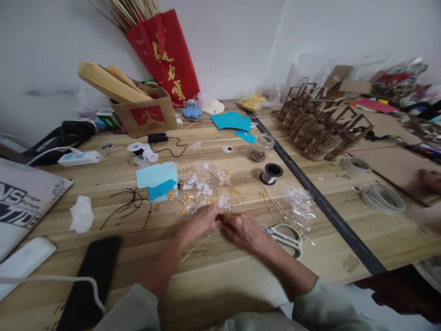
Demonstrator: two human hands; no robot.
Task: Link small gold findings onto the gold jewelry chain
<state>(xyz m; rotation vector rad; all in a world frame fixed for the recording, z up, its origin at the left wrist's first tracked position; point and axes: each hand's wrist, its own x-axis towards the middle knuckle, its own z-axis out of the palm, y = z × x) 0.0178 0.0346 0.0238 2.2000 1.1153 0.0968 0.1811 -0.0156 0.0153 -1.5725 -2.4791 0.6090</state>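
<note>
Head view. From where I stand, left hand (207,218) and right hand (245,230) meet low over the counter (203,294), fingers curled together. A bead string (197,248) trails from between them toward the left forearm (167,264). Fingertips hidden: I cannot tell which grip grasps it. Gold and silver beads (204,189) lie just beyond; scissors (288,239) beside the right wrist; a spool (271,173) farther off.
</note>
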